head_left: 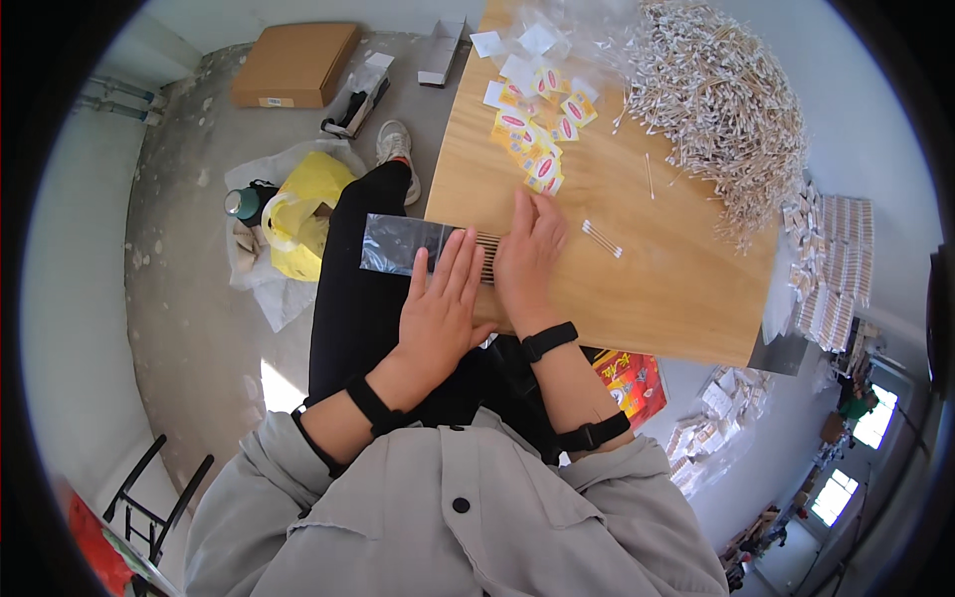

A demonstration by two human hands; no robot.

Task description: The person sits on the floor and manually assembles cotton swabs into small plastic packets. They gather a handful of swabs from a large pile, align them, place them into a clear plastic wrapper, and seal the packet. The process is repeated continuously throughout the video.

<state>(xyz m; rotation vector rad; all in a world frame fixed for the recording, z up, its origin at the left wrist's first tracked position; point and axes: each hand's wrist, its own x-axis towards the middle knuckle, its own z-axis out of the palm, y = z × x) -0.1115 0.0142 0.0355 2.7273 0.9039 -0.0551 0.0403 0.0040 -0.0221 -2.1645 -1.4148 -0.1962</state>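
Note:
A row of cotton swabs (488, 258) lies at the table's left edge, its brown sticks showing between my hands. My left hand (438, 303) rests over it, fingers stretched out flat. From under those fingers a clear plastic bag (393, 245) reaches left past the table edge, above my leg. My right hand (527, 254) is curled at the right end of the row, its fingers bent against the swabs; their tips are hidden. Beyond it lie yellow and white paper cards (537, 139) in a loose pile. A few loose swabs (602, 239) lie to the right.
A large heap of cotton swabs (721, 109) covers the table's far right, with clear plastic bags (587, 40) beside it. Packed swabs (836, 264) are stacked past the right edge. On the floor at left are a yellow bag (298, 229), a green-lidded bottle (239, 203) and a cardboard box (296, 66).

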